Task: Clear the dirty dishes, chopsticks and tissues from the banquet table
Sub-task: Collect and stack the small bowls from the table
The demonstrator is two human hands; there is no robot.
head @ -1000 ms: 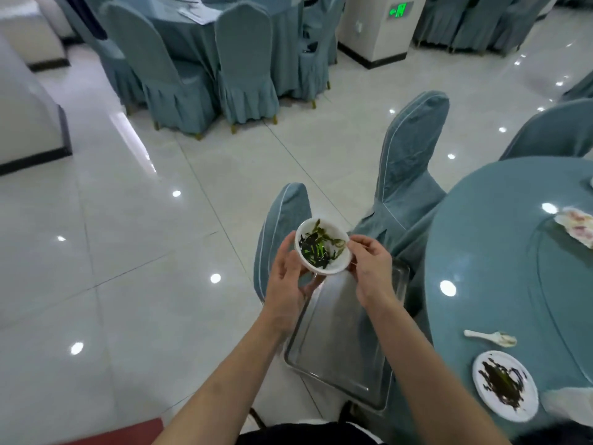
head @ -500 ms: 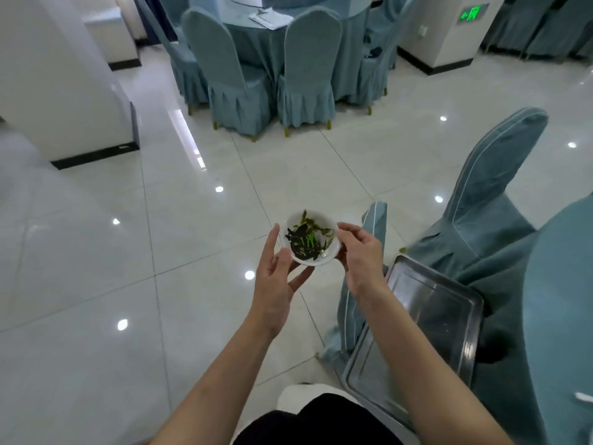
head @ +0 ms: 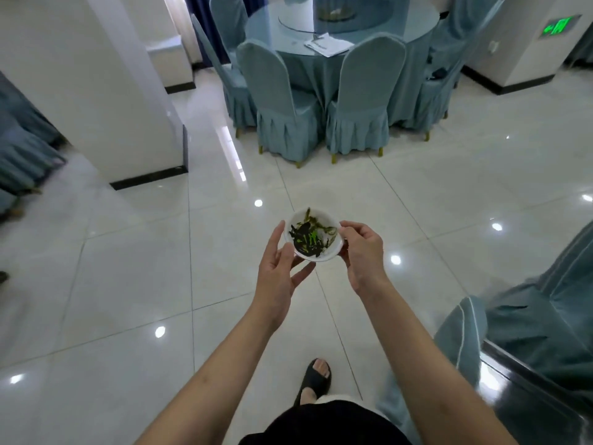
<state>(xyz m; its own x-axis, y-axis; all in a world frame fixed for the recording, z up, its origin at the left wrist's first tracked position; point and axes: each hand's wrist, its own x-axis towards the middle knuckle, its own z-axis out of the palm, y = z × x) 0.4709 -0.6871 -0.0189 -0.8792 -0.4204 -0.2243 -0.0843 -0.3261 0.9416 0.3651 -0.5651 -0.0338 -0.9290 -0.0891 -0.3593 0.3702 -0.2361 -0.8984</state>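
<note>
A small white bowl (head: 330, 248) with dark green vegetable scraps hangs over the tiled floor, between my two hands. My left hand (head: 277, 271) lies against the bowl's left side with straight fingers, and its thumb reaches under the bowl. My right hand (head: 362, 252) pinches the bowl's right rim between thumb and curled fingers. The dirty banquet table is out of view.
A metal tray (head: 526, 393) lies on a blue-covered chair (head: 462, 342) at the lower right. Another round table (head: 369, 40) with covered chairs (head: 282, 101) stands ahead. A white pillar (head: 96, 91) rises at the left. My sandalled foot (head: 316, 377) is below.
The view has swung left, away from the banquet table and the tray. Both hands carried the bowl from above the tray out over the open floor.
</note>
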